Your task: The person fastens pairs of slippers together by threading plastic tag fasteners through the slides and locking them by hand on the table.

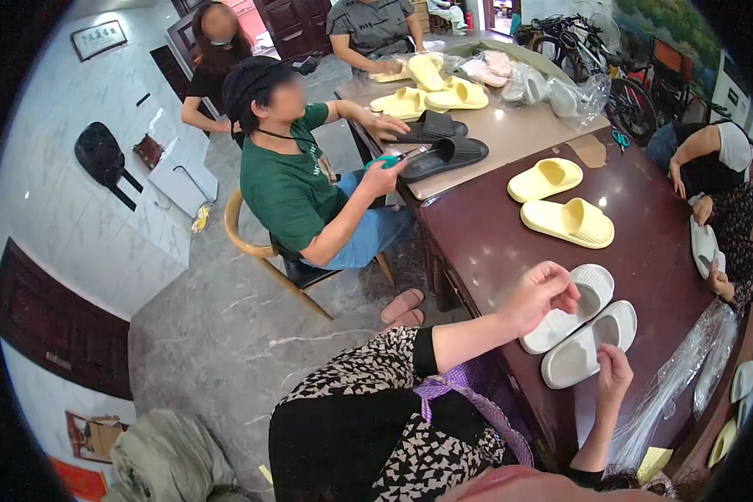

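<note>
A pair of pale grey slide slippers lies in front of me: one slipper (552, 328) on the far left side, the other slipper (590, 345) nearer. Over the far slipper is my left hand (540, 301), its fingers curled in toward the thumb. Beside the strap of the near slipper, my right hand (615, 374) is closed in a pinch. Anything between the fingers of either hand is too small or hidden to make out. Farther along the table sit two yellow slippers, one slipper (546, 179) behind the other slipper (569, 222).
The dark red table (485, 243) carries clear plastic bags (678, 381) at right and teal scissors (620, 140) at its far edge. A co-worker at left handles black slippers (445, 157). Another person at right holds a grey slipper (705, 248). Yellow slippers (456, 94) lie farther back.
</note>
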The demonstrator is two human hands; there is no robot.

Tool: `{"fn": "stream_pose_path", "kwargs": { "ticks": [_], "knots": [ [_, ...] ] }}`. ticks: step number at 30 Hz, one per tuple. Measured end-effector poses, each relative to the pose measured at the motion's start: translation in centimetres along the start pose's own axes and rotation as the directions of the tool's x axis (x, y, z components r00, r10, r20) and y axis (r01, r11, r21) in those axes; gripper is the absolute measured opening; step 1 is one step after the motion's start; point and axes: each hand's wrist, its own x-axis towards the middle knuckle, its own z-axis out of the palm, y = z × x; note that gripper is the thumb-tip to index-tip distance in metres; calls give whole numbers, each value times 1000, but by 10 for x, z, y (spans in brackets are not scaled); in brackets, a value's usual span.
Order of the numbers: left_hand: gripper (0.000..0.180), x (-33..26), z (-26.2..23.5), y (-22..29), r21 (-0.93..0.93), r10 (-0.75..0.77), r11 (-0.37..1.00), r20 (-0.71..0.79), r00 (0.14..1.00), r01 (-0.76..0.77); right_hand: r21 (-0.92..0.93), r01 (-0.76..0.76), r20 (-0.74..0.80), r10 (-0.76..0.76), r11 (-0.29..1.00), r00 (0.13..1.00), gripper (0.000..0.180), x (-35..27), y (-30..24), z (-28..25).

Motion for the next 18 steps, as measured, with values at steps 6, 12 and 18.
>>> {"fn": "stream_pose_path", "kwargs": {
  "ticks": [6,12,18],
  "knots": [
    [13,8,-15,-5,-53,-106,994,-150,983,99,-146,55,-108,-71,988,992,10,1,-22,-7],
    [17,-20,-8,-36,4,-292,956,-115,949,295,-317,103,-106,-143,943,984,11,-3,-48,4],
    [11,-32,-10,-44,229,-326,909,-128,937,348,-452,320,28,-346,832,938,19,-4,-72,25]
  ]
}}
